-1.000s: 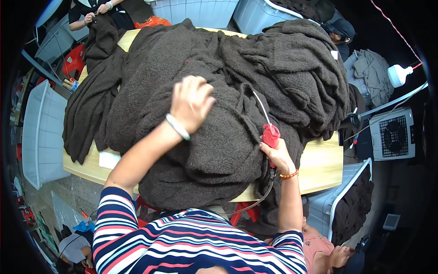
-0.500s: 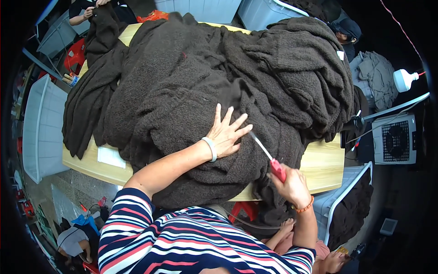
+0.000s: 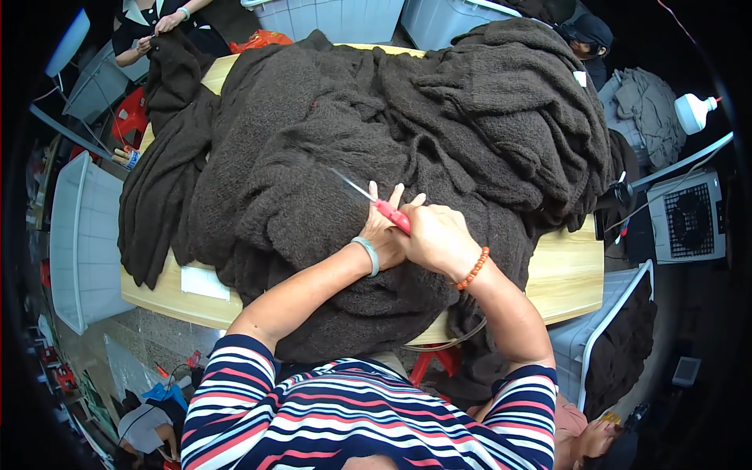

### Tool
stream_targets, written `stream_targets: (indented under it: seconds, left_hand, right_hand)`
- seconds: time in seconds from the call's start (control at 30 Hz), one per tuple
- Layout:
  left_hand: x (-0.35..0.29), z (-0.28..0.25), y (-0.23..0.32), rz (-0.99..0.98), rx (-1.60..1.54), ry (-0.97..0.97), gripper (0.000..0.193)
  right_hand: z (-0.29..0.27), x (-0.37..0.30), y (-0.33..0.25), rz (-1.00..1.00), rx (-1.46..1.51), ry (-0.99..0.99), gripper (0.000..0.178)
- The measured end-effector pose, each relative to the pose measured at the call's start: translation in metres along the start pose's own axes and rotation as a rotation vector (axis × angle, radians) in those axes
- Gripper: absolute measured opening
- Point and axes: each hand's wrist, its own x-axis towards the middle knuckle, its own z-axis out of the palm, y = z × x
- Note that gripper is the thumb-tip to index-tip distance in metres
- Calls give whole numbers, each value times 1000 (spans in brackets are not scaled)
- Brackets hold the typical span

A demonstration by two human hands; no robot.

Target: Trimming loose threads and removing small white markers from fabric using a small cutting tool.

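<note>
A large heap of dark brown knit fabric [image 3: 290, 180] covers most of the table. My left hand [image 3: 377, 235] lies flat on it with the fingers spread, partly hidden behind my right hand [image 3: 439, 239]. The right fingers are wrapped round the red handle of what looks like an air blow gun [image 3: 389, 213], its long thin metal nozzle pointing up and left just over the knit. A thin hose [image 3: 462, 338] passes below my right wrist, though its join to the tool is hidden. Near the nozzle tip the fabric is rippled.
Pale wood shows at the table's edges [image 3: 568, 274], with a white paper [image 3: 205, 283] at front left. Plastic bins stand left [image 3: 72, 243], behind [image 3: 325, 19] and at lower right [image 3: 576, 345]. A co-worker's hands [image 3: 160, 31] hold fabric at the far left. A white lamp [image 3: 694, 113] hangs at right.
My right hand has swung up and left with the blow gun, crossing over my left hand. The nozzle now points farther left across the fabric. The left hand has stayed on the cloth.
</note>
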Motion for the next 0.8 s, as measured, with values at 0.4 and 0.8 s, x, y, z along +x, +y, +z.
stream_targets:
  seconds: [0.4, 0.8]
  left_hand:
    - [-7, -12, 1, -14, -21, -64, 87]
    - [-26, -50, 0, 196, -42, -56, 74]
  right_hand:
    - [-9, -148, 31, 371, -17, -64, 23]
    - [11, -171, 14, 361, 76, 95, 22]
